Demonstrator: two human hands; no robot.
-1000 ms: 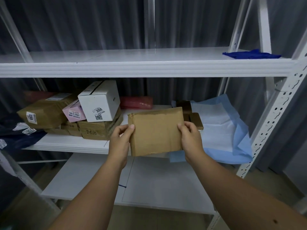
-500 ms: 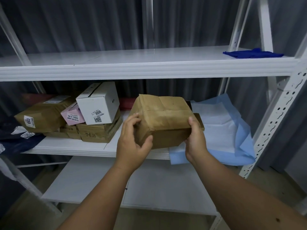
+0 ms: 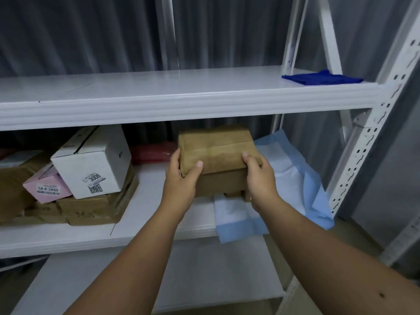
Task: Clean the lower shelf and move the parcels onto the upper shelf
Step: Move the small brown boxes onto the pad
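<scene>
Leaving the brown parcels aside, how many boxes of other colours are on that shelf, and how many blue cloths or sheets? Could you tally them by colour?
White box: 1
Pink box: 1
Dark blue cloth: 1
Light blue sheet: 1
Total: 4

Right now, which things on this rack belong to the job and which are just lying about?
Job:
- brown paper parcel, held in left hand and right hand
- white box, pink parcel, brown boxes
- red packet
- upper shelf
- blue cloth

Lying about:
- light blue sheet
</scene>
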